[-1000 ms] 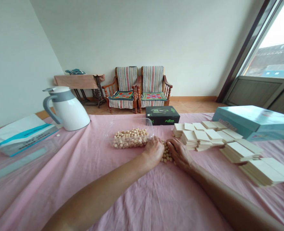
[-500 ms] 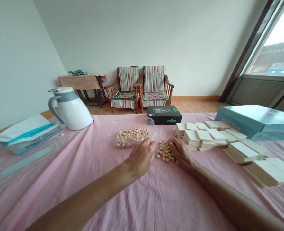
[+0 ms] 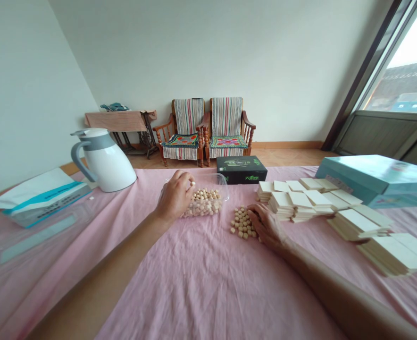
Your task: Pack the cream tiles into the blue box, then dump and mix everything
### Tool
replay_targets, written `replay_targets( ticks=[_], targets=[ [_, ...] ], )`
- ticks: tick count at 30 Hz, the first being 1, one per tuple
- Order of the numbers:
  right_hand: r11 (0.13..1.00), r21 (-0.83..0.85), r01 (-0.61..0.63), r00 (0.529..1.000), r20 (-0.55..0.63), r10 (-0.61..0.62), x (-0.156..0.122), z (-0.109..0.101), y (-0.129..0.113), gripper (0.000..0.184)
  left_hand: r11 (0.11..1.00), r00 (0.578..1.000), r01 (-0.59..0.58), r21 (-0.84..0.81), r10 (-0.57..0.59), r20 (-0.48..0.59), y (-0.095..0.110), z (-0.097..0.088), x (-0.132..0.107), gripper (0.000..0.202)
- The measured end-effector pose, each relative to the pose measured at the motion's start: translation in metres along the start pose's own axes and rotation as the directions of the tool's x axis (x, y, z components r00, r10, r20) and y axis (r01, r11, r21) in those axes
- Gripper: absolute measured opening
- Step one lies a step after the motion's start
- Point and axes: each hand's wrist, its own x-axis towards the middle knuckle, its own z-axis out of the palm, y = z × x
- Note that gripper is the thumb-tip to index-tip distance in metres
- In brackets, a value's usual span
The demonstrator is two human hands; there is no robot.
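Observation:
Above the left part of a clear plastic box [image 3: 224, 182] is my left hand [image 3: 175, 196], its thumb and fingers pinched on one small, pale wooden bead [image 3: 192, 183]. Many more loose beads [image 3: 206, 200] lie inside that box. To its right, a flat cluster of the same beads [image 3: 241, 222] rests on the cloth. My right hand [image 3: 268, 226] lies along the right edge of this cluster, fingers stretched out and touching the beads, palm down. Its fingertips partly cover some of them.
Stacks of pale wooden tiles [image 3: 300, 200] stand at right, before a light blue box [image 3: 378, 177]. A black box [image 3: 242, 170] sits behind the beads. At left are a white jug [image 3: 111, 165], a tissue pack [image 3: 49, 198] and a clear lid [image 3: 38, 236] on the pink cloth [image 3: 194, 283].
My left hand has moved left and away from me, from beside the loose cluster to above the plastic box. A bead now shows at its fingertips. My right hand stays in place.

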Motion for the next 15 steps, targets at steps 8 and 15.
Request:
replay_targets(
  ticks=[8, 15],
  targets=[
    [1.0, -0.003, -0.001, 1.0, 0.005, 0.001, 0.0, -0.001, -0.004, 0.025, 0.929, 0.941, -0.265, -0.257, 0.307, 0.14, 0.044, 0.027, -0.037, 0.013],
    [1.0, 0.01, 0.026, 1.0, -0.005, -0.026, 0.0, 0.001, 0.001, 0.024, 0.945, 0.864, -0.19, -0.265, 0.289, 0.413, 0.069, 0.071, -0.069, 0.009]
  ],
)
